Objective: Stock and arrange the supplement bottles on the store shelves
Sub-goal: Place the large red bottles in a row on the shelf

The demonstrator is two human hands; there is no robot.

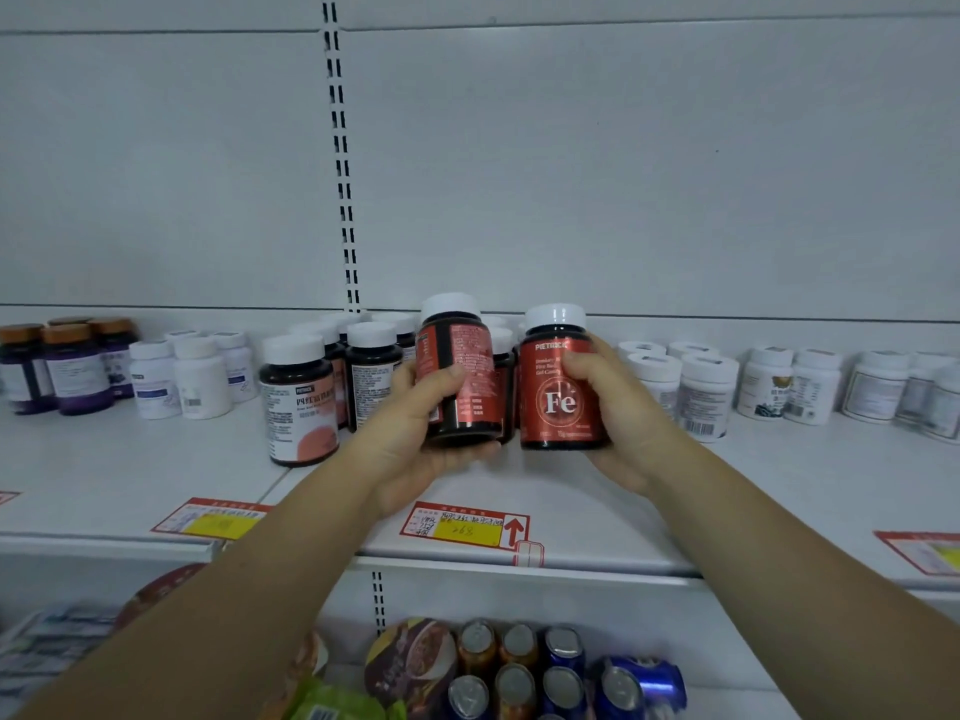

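My left hand (415, 423) grips a dark bottle with a red label and white cap (460, 366), lifted slightly and tilted, its back text facing me. My right hand (618, 407) holds a matching red bottle marked "Fe" (558, 387), upright, its base at the white shelf (675, 511). Both bottles are side by side, just apart. Behind them stands a cluster of similar dark white-capped bottles (371, 371), partly hidden.
Along the shelf stand purple bottles (72, 371) at far left, white bottles (192, 376), a pink-labelled dark bottle (298, 402), and more white bottles (701, 392) to the right. Price tags (467, 527) line the front edge. Cans (519, 667) and snack packs sit on the lower shelf.
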